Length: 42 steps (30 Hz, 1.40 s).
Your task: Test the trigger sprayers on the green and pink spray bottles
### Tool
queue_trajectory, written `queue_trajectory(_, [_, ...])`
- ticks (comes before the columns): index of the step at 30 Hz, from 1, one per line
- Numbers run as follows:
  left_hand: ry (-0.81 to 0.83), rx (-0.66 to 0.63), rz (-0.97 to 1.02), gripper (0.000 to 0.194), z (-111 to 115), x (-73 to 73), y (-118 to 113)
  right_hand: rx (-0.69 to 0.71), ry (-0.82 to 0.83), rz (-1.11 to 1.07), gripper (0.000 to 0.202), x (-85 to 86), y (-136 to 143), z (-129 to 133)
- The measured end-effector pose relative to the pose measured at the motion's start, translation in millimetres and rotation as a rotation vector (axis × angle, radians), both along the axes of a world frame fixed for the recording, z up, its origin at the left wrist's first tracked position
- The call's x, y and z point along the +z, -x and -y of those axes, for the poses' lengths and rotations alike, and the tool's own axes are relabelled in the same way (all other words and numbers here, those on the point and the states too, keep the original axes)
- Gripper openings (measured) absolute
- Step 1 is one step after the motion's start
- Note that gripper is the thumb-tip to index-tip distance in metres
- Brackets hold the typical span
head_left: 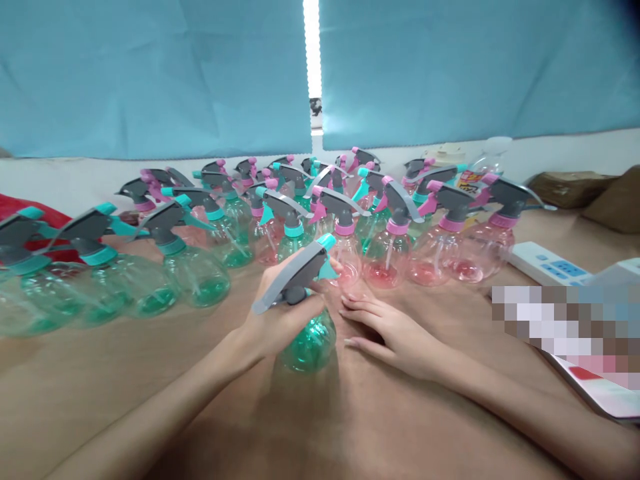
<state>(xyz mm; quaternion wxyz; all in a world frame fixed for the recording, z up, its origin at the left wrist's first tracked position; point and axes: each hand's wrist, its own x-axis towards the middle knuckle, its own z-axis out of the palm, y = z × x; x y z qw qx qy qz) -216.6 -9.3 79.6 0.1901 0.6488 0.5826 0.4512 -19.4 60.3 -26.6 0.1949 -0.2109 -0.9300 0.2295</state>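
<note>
While the left hand (280,320) wraps around the neck of a green spray bottle (311,343), thumb and fingers closed on it just under the grey spray head (295,273), the right hand (397,327) lies palm down beside it, holding nothing, its fingers stretched out close to one another and its thumb set apart from them. The held bottle is in front of the others, near the middle of the view, its turquoise nozzle pointing up and away to the right and its long grey lever slanting back over the hand. Beneath both hands spreads the brown table (225,407). To the left, a row of green bottles (195,283) with turquoise collars stands upright, each with some green showing low inside. Ahead and to the right stand pink bottles (387,267) with pink collars, and behind these more bottles of both colours crowd together, overlapping too much to count. A red sheet-like thing (55,217) lies behind the leftmost bottles. Beyond the right end of the group are a white power strip (547,263), a flat thing (590,390) largely hidden by pixelation, and a brown bundle (565,189) farther back. Blue curtains (150,73) hang across the back, with a bright gap (313,53) between them.
</note>
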Motion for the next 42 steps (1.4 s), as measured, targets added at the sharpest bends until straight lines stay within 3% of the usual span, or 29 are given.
queue_trajectory(14, [-0.139, 0.199, -0.1, 0.013, 0.2, -16.0, -2.2, 0.008, -0.001, -0.027, 0.049, 0.5, 0.5, -0.2])
queue_trajectory(20, [-0.138, 0.197, -0.055, 0.003, -0.4, -17.5, -5.6, 0.007, -0.025, -0.01, 0.05, 1.6, 1.1, 0.0])
queue_trajectory(23, [-0.092, 0.186, -0.032, 0.014, 1.3, -17.4, -9.2, 0.006, -0.034, -0.018, 0.049, 2.4, 1.2, 0.6])
queue_trajectory(27, [-0.054, 0.138, -0.011, 0.014, 4.8, -18.5, -9.6, 0.018, -0.05, -0.029, 0.046, 5.3, 2.5, 0.6])
queue_trajectory(35, [0.032, 0.091, -0.115, 0.024, 17.5, -31.0, 2.7, 0.066, -0.045, 0.019, 0.025, 17.3, 4.7, -4.8])
queue_trajectory(42, [-0.009, 0.171, -0.225, 0.025, 48.2, -28.5, 37.1, -0.132, -0.052, -0.034, 0.02, 45.7, 21.4, -9.9])
